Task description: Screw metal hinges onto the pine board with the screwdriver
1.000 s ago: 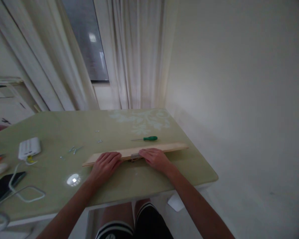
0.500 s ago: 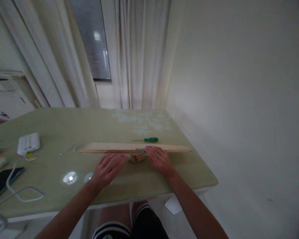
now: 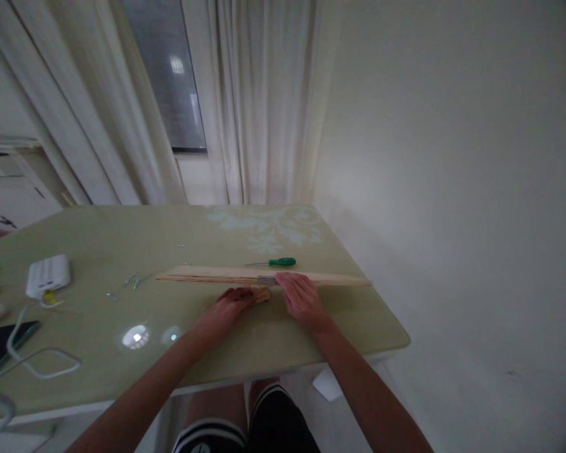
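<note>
A long, thin, pale wooden board (image 3: pixel 207 275) lies crosswise on the table, its layered edge towards me. A small grey metal piece (image 3: pixel 266 280), perhaps a hinge, sits against that edge at the middle. My right hand (image 3: pixel 302 303) is closed on the board just right of the metal piece, fingers over the top. My left hand (image 3: pixel 229 309) is closed over a small wooden block (image 3: pixel 263 294) in front of the board; its fingers hide much of the block. Behind the board rests a screwdriver (image 3: pixel 282 262) with a green handle.
Several small screws (image 3: pixel 141 281) lie left of the board. Farther left on the green table (image 3: pixel 99 239) are a white box-like device (image 3: pixel 48 275), a white cable (image 3: pixel 47 375) and a dark phone (image 3: pixel 4 346). A wall (image 3: pixel 476 220) stands to the right.
My left hand has moved right and down onto the small wooden block, which it now partly covers. My right hand stays at the board. The board's left end has shifted slightly to the right.
</note>
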Tool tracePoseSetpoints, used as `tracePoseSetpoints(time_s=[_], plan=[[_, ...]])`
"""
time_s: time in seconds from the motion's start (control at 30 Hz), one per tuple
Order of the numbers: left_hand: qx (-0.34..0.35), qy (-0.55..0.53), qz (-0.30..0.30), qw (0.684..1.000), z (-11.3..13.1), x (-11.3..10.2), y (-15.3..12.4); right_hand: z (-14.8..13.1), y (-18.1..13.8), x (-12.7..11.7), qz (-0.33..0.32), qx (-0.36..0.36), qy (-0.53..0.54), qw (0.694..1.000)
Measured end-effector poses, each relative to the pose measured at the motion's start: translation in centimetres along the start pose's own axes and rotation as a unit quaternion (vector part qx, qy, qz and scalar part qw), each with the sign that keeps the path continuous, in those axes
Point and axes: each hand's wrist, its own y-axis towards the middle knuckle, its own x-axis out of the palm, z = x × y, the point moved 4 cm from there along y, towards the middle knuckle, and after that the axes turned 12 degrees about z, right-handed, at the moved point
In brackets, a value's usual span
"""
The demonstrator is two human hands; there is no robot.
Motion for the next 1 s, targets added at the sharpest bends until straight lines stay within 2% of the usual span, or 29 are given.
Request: tracePoseSetpoints(time_s=[0.2, 0.37, 0.67, 0.8, 1.0], plan=[[-0.044, -0.033, 0.024, 0.998, -0.7, -0.2, -0.5, -0.2, -0.3, 0.1, 0.005, 0.021, 0.022, 1.0], [-0.081, -0.033, 0.017, 0.996, -0.9, -0.1, -0.1, -0.2, -0.5, 0.3, 0.001, 0.021, 0.029, 0.999], [-0.058, 0.044, -0.025, 0.997, 0.2, -0.2, 0.5, -0.5, -0.3, 0.2, 0.005, 0.015, 0.025, 1.0], [-0.035, 0.05, -0.016, 0.998, -0.2, -0.2, 0.2, -0.5, -0.3, 0.5, 0.003, 0.012, 0.024, 1.0], [0.004, 0.079, -0.001, 0.997, -0.2, -0.1, -1.0, -0.8, -0.4, 1.0, -0.038, -0.004, 0.033, 0.999]])
